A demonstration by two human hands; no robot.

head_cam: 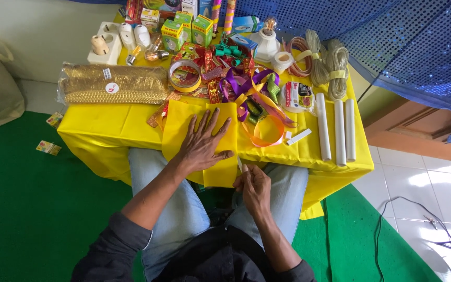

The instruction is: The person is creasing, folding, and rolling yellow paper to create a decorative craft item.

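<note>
Three white tubes (pixel 336 130), two green boxes (pixel 188 31)

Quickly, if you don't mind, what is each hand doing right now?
Left hand: open, fingers spread, flat on the yellow fabric sheet.
Right hand: fingers curled at that sheet's lower edge; grip cannot be told.

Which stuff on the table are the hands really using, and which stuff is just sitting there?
Being used:
- yellow sheet, pressed flat under the left hand
- its lower corner, pinched by the right hand

Just lying about:
- three white tubes
- gold trim pack
- tape roll
- purple and orange ribbons
- green boxes
- cord coils
</note>
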